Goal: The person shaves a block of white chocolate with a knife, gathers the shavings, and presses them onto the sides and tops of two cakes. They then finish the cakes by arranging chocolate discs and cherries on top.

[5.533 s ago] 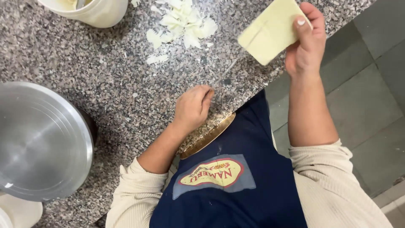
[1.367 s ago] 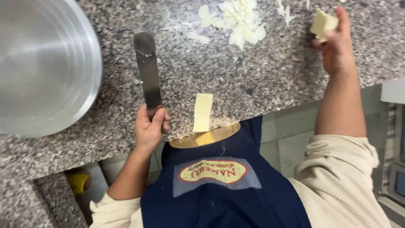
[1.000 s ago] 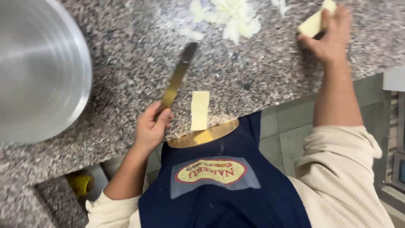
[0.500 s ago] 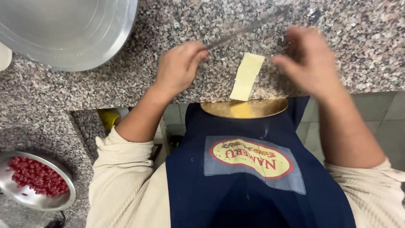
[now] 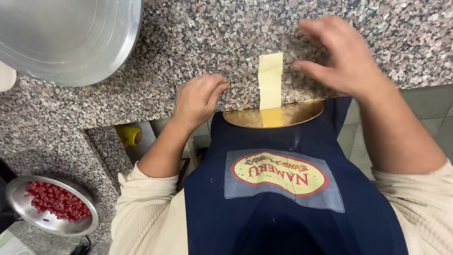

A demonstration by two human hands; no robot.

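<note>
A pale yellow strip [image 5: 270, 80] lies on the speckled granite counter [image 5: 198, 33], its lower end hanging over the edge onto a gold plate [image 5: 302, 114] that is wedged between the counter and my blue apron. My right hand [image 5: 347, 59] hovers just right of the strip, fingers spread, blurred, holding nothing. My left hand [image 5: 198, 97] rests on the counter edge left of the strip, fingers curled in, with nothing visible in it. No knife is in view.
A large metal bowl [image 5: 71, 38] fills the counter's upper left. A small steel dish of red pieces [image 5: 52, 205] sits on a lower granite ledge at bottom left. A yellow object [image 5: 128, 134] lies under the counter.
The knife my left hand held half a second ago is out of sight. My right hand has let go of its pale piece and moved in beside the strip. The view has tilted down.
</note>
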